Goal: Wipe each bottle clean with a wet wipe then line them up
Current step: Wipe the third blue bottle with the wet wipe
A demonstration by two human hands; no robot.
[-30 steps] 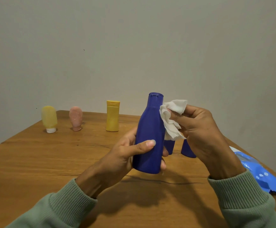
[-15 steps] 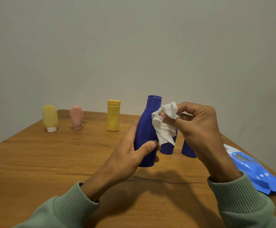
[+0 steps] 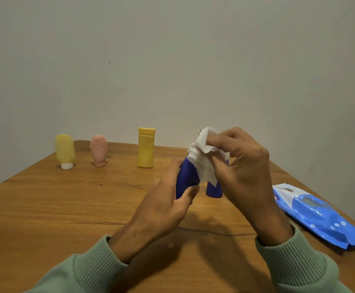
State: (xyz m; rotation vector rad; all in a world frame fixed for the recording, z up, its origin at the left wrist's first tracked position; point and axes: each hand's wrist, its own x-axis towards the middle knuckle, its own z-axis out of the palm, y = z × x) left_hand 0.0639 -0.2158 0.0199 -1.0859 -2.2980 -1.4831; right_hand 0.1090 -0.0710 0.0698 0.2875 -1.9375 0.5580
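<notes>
My left hand (image 3: 164,205) grips the lower body of a dark blue bottle (image 3: 186,178) held upright above the table. My right hand (image 3: 244,166) pinches a white wet wipe (image 3: 204,159) draped over the bottle's neck and cap, hiding its top. Behind them stands another dark blue bottle (image 3: 214,190), partly hidden by my right hand. Along the back of the table stand a pale yellow tube (image 3: 64,151) on its white cap, a pink tube (image 3: 98,150) and a yellow bottle (image 3: 146,147).
A blue and white wet wipe pack (image 3: 316,214) lies flat at the right edge of the wooden table (image 3: 66,208). A plain wall rises right behind the table's far edge.
The blue bottle has come lower and farther from me in my left hand. My right hand has carried the wipe up over the bottle's neck and cap.
</notes>
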